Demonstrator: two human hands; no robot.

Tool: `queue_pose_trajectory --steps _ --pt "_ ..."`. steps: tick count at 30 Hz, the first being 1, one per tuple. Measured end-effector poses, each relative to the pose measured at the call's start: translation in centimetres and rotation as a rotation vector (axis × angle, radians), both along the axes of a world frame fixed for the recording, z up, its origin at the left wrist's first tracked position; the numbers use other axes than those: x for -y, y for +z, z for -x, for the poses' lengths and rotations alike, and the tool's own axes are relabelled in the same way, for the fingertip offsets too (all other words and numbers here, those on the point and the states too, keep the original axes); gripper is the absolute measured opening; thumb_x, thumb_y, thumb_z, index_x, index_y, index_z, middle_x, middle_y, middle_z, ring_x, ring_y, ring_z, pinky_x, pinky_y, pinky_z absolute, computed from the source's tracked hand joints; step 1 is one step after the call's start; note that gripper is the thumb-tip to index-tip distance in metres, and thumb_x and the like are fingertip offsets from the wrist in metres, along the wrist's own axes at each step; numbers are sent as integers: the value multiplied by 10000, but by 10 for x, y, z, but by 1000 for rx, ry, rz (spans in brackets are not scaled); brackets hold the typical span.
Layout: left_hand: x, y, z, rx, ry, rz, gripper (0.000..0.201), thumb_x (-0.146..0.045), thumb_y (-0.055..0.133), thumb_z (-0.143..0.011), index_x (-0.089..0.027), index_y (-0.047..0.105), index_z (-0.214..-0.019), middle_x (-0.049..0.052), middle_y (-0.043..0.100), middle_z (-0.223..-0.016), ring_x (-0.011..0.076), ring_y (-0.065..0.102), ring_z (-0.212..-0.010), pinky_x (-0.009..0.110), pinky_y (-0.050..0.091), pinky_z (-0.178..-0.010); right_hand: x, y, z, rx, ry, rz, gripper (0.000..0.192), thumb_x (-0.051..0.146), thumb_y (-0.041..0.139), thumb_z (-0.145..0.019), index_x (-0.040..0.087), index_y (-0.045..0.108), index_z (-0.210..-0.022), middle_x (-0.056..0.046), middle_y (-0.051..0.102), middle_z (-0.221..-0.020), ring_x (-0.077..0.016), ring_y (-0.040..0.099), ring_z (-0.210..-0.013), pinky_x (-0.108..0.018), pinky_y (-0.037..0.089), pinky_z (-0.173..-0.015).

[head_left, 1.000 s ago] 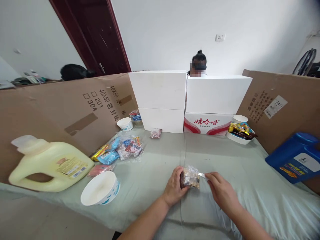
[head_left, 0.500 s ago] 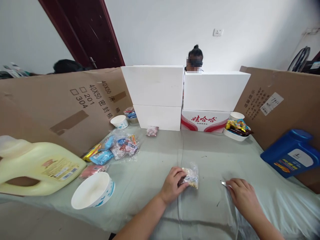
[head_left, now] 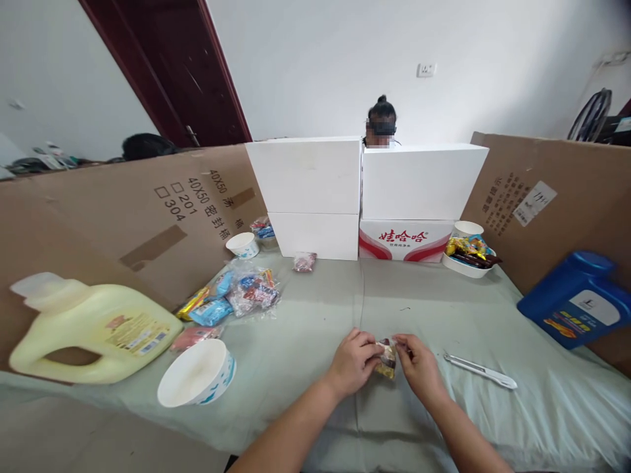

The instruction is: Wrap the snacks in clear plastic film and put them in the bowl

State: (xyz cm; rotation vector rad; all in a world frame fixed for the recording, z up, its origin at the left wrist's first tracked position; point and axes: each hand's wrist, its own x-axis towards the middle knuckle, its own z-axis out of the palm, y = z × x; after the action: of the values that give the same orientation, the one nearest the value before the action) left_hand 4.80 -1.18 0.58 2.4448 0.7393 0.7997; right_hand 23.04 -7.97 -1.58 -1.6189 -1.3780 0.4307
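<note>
Small clear snack packet (head_left: 386,358) sits just above the pale green tablecloth (head_left: 305,309), near the table's front edge, pinched from both sides: left hand (head_left: 351,363) clamps its left end w/ fingers closed, right hand (head_left: 419,368) grips the right end likewise, prob. to tug the wrapper apart. White cutter (head_left: 480,370) lies free on the cloth just right of the hands. Empty paper bowl (head_left: 197,372) and yellow jug (head_left: 93,328) at left, loose snack pile (head_left: 231,294) beyond; blue jug (head_left: 574,305) far right.

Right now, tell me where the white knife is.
In the head view the white knife lies flat on the green cloth, just right of the right hand and nearer than the blue jug.
</note>
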Motion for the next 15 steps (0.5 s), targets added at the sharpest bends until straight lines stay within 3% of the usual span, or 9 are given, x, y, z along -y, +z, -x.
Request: queue_pose_trajectory --steps 4,12,14,15 --pt "4 -14 0 341 144 299 144 -238 569 -850 -188 698 -810 68 645 -916 192 599 -862 310 495 -751 16 -13 -22 -141 -121 46 347 487 500 -827 196 670 -909 -74 711 -829 -220 656 -723 -348 540 -684" --pt "7 -28 34 790 493 845 350 -497 676 -737 -160 592 -780 -2 597 -696 136 560 -643 242 456 -613 31 -29 -41 -154 -249 110 353 497 471 -789 195 632 -876 -57 680 -756 -218 635 -681 -362 523 -660" --pt "7 -30 49 832 598 846 352 -488 686 -714 -171 566 -808 0 600 -734 141 570 -652 242 460 -595 36 -27 -43 -54 -262 81 339 450 451 -801 188 629 -921 -82 686 -855 -233 641 -764 -392 524 -714" --pt "9 -30 56 831 660 767 327 -457 683 -717 -179 559 -836 2 601 -767 146 578 -674 248 469 -606 39 -24 -43 21 -277 28 330 416 441 -812 186 625 -962 -97 680 -931 -246 637 -847 -416 517 -771"
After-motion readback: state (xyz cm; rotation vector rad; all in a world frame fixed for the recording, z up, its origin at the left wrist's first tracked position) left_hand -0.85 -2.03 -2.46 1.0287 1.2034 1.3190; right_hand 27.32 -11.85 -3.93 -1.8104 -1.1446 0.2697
